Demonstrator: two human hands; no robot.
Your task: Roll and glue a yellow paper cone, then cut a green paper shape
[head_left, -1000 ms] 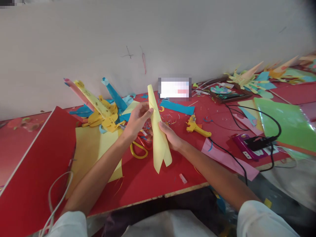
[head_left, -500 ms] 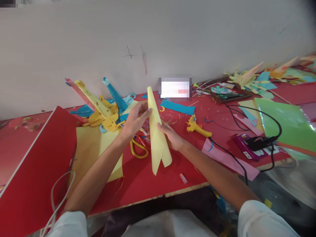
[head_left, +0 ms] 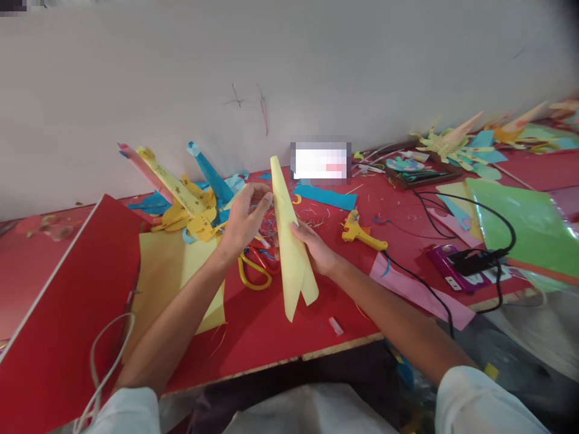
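Observation:
A pale yellow sheet of paper rolled into a long cone [head_left: 289, 241] stands upright above the red table [head_left: 271, 337], its tip pointing up and away. My right hand [head_left: 316, 247] grips the cone at its middle from the right side. My left hand [head_left: 244, 220] pinches the cone's upper left edge with fingertips. Under my hands lie yellow-handled scissors [head_left: 253, 274] and red scraps.
Flat yellow sheets [head_left: 176, 271] lie to the left, beside a red board [head_left: 67, 313]. Finished paper cones [head_left: 181, 193] pile at the back left. A yellow glue gun [head_left: 362, 235], a black cable [head_left: 452, 253], a purple power strip [head_left: 456, 268], pink paper [head_left: 416, 292] and green sheets [head_left: 525, 229] lie to the right.
My left hand's fingers have curled and slid slightly up along the cone's edge. The cone has tilted a little, its lower end swinging right. My right hand keeps its grip.

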